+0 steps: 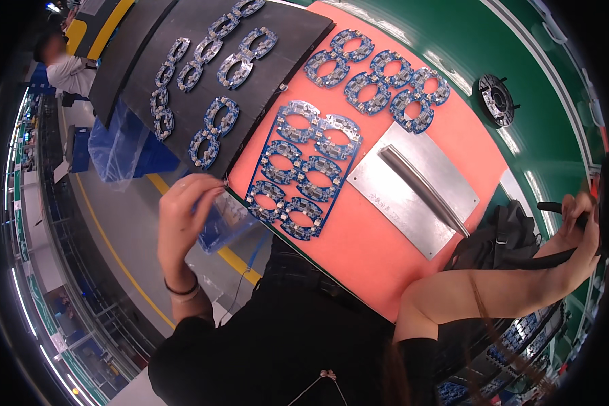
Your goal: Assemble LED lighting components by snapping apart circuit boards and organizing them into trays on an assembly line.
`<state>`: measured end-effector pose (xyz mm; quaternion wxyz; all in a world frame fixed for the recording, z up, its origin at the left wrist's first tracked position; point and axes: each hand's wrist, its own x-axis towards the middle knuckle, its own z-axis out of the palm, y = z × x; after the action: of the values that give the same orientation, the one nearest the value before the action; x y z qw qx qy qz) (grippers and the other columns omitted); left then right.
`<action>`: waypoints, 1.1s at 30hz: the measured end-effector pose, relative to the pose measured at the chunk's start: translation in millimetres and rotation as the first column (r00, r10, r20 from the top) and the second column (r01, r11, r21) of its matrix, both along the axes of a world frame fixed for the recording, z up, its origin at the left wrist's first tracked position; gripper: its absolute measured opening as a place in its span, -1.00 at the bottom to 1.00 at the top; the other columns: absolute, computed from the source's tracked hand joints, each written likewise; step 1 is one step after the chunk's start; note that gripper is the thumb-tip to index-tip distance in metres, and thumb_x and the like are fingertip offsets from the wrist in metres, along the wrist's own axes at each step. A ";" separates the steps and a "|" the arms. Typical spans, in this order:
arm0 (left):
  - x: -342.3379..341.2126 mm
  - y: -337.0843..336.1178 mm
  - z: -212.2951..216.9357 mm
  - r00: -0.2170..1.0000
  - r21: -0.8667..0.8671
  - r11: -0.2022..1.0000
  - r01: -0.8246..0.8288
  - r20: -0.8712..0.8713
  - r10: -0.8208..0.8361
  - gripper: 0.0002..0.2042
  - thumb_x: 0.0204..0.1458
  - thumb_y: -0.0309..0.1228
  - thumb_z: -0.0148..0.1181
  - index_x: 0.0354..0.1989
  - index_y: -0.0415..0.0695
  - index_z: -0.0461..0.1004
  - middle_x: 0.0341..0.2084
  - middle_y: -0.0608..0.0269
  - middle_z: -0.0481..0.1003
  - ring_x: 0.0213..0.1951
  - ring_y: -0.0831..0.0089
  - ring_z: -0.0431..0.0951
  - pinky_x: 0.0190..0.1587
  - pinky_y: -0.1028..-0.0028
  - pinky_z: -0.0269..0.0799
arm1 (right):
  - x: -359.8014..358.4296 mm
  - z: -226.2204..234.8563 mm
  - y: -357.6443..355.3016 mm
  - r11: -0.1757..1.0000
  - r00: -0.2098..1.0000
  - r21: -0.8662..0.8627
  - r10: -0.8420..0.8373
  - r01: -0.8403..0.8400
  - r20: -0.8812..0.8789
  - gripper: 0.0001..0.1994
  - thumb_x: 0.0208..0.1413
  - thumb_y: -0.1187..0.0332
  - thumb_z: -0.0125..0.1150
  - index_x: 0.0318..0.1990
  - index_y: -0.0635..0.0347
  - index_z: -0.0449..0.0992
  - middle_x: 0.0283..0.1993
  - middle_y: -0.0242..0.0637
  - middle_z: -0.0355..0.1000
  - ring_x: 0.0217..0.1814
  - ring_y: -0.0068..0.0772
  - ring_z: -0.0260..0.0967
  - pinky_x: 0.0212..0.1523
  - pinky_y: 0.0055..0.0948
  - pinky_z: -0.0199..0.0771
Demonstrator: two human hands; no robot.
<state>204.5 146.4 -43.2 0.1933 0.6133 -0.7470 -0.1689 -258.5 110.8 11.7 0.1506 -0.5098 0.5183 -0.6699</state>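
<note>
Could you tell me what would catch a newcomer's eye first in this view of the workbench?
Most striking is the salmon-pink mat in the middle, carrying a blue panel of ring-shaped circuit boards, with loose ring boards above it and a metal plate to the right. Left of it, dark trays hold more rings. The left hand holds a clear bag at the mat's edge; the right hand grips a black strap.

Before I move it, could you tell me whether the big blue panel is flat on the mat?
Yes: the panel lies flat on the orange mat, untouched by either hand.
</note>
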 end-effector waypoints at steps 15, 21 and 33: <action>-32.0 -68.9 -56.9 0.970 -0.074 0.967 0.243 0.008 -0.243 -0.93 -0.03 -0.57 0.24 -0.36 -0.23 0.49 -0.41 0.12 0.50 -0.32 0.17 0.52 -0.27 0.32 0.43 | -20.9 4.9 9.2 0.998 0.998 0.022 0.052 -0.053 0.043 -0.80 0.26 0.42 -0.13 -0.27 0.42 0.36 -0.34 -0.20 0.24 -0.33 -0.45 0.10 0.07 -0.34 0.24; -12.0 -37.0 -42.4 0.993 -0.261 0.964 -0.046 -0.116 0.016 -0.93 0.00 -0.65 0.24 -0.34 -0.28 0.50 -0.42 0.14 0.53 -0.44 0.37 0.55 -0.35 0.47 0.45 | 0.6 3.9 6.2 0.999 0.999 0.007 -0.033 0.033 -0.003 -0.80 0.27 0.42 -0.12 -0.28 0.41 0.35 -0.36 -0.24 0.22 -0.33 -0.46 0.09 0.01 -0.37 0.24; -0.4 22.6 -58.7 0.975 -0.609 0.765 -0.208 -0.062 0.216 -0.89 -0.05 -0.64 0.24 -0.34 -0.21 0.51 -0.38 0.19 0.50 -0.28 0.29 0.48 -0.20 0.38 0.38 | -6.7 7.3 -1.6 0.988 0.990 0.062 0.141 -0.142 0.017 -0.81 0.28 0.43 -0.12 -0.26 0.38 0.38 -0.36 -0.28 0.22 -0.33 -0.46 0.08 0.00 -0.40 0.24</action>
<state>204.0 169.0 -101.9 0.3947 0.5988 -0.6884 0.1084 -265.2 109.2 19.0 0.2171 -0.5360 0.5009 -0.6440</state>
